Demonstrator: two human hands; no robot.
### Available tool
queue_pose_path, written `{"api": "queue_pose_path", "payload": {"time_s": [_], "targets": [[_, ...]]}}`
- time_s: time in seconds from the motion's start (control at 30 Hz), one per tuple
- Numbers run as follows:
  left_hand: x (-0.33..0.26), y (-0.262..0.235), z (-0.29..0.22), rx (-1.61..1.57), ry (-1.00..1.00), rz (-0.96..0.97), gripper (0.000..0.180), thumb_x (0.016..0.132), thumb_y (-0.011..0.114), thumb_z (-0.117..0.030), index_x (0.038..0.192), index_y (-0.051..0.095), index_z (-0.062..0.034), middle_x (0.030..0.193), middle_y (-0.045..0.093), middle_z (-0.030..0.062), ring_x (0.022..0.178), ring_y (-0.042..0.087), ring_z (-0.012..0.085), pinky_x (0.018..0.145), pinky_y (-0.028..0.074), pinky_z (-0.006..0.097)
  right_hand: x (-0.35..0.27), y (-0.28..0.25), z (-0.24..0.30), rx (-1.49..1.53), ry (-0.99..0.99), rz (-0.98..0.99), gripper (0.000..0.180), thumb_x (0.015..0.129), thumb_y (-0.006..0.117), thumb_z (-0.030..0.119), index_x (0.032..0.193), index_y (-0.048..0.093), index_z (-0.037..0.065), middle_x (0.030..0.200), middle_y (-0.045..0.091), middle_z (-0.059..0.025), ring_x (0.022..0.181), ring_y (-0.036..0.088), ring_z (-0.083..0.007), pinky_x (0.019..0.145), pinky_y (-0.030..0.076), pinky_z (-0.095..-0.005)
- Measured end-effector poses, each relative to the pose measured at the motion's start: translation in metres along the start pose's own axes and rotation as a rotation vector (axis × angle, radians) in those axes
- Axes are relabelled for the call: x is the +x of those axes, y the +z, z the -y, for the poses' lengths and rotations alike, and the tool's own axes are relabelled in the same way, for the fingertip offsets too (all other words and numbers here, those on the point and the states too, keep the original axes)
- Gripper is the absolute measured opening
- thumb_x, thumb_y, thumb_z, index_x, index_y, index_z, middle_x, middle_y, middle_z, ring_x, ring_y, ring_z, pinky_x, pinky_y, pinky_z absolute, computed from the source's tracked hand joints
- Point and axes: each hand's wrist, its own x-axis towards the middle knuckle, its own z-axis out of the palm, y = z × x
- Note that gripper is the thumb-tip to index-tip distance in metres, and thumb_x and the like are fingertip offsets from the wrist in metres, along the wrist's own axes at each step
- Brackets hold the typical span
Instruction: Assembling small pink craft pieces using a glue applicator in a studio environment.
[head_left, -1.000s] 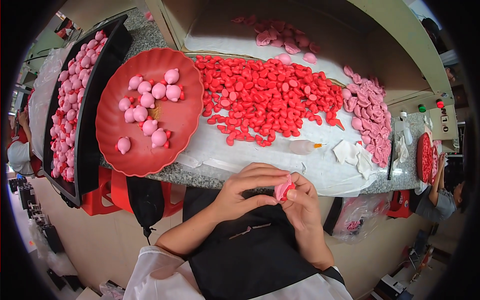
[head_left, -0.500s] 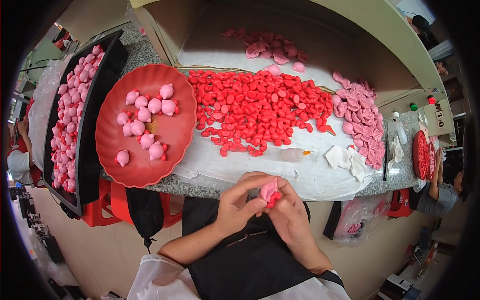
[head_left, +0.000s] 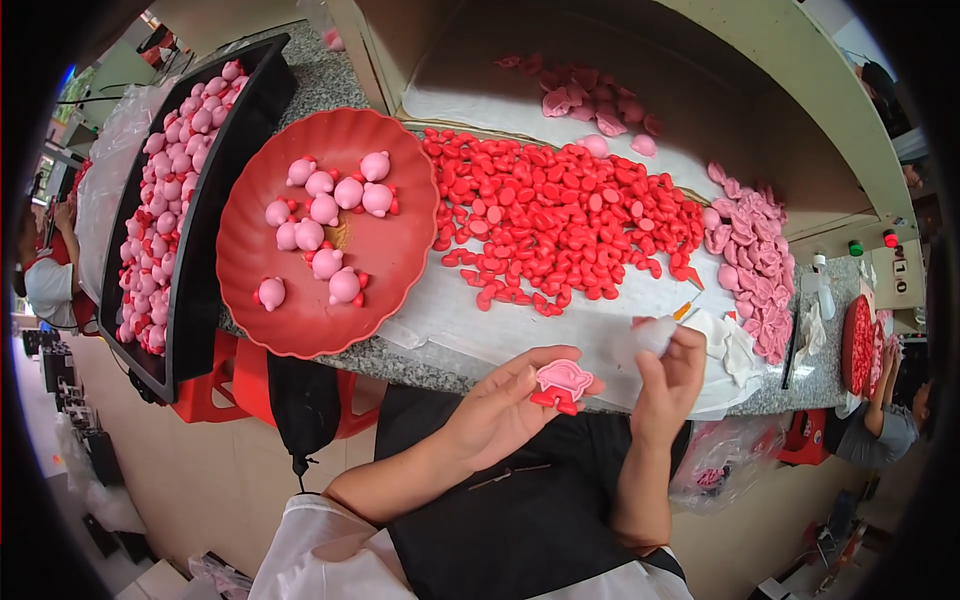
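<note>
My left hand [head_left: 493, 422] is closed on a hollow pink shell piece [head_left: 564, 376], its open side facing up. A small red piece [head_left: 556, 402] with two rounded ends sits against the shell's lower edge. To the right, above the near edge of the white sheet, my right hand [head_left: 665, 392] grips a small translucent squeeze bottle [head_left: 655, 336]. Its thin orange tip points up and to the right, away from the pink piece. The bottle is slightly blurred. Beyond both hands lies a wide heap of small red pieces [head_left: 570, 215].
A red scalloped dish [head_left: 240, 315] holds several round pink-and-red figures, beside a black tray [head_left: 215, 230] full of them. Pink shells [head_left: 755, 260] are piled right, near a crumpled white cloth [head_left: 735, 345]. A shelf box [head_left: 760, 120] stands behind. Other people work at both sides.
My hands have moved apart. My right hand has let go of the pink shell and picked up the squeeze bottle from the sheet. The view has shifted slightly.
</note>
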Motion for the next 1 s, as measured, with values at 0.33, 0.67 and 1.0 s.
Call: {"api": "queue_pose_path", "payload": {"time_s": [0.33,0.67,1.0], "targets": [[0.0,0.001,0.002,0.032,-0.083,0.198,0.041,0.082,0.041,-0.024,0.113,0.034,0.0024,0.104,0.047,0.018,0.102,0.043,0.0235,0.087,0.031,0.032,-0.009,0.004,0.068,0.432,-0.028,-0.048,0.039,0.066,0.064,0.016,0.086,0.033,0.005,0.074,0.034,-0.0046,0.06,0.036,-0.0104,0.054,0.034,-0.0192],[-0.005,0.007,0.002,0.229,-0.129,0.142,0.041,0.079,0.046,-0.03,0.105,0.042,0.0012,0.101,0.049,0.016,0.097,0.047,0.0273,0.084,0.034,0.037,-0.027,0.026,0.072,0.053,-0.431,-0.031,0.044,0.059,0.07,0.029,0.075,0.036,0.006,0.068,0.033,-0.0025,0.052,0.031,-0.0084,0.041,0.024,-0.0179],[-0.005,0.01,0.001,0.253,-0.117,0.145,0.041,0.079,0.045,-0.031,0.105,0.042,0.0011,0.1,0.049,0.0154,0.097,0.047,0.0265,0.083,0.035,0.036,-0.027,0.025,0.067,0.026,-0.511,0.123,0.045,0.055,0.074,0.025,0.077,0.04,0.005,0.068,0.039,-0.0057,0.052,0.037,-0.0104,0.04,0.032,-0.0186]]}}
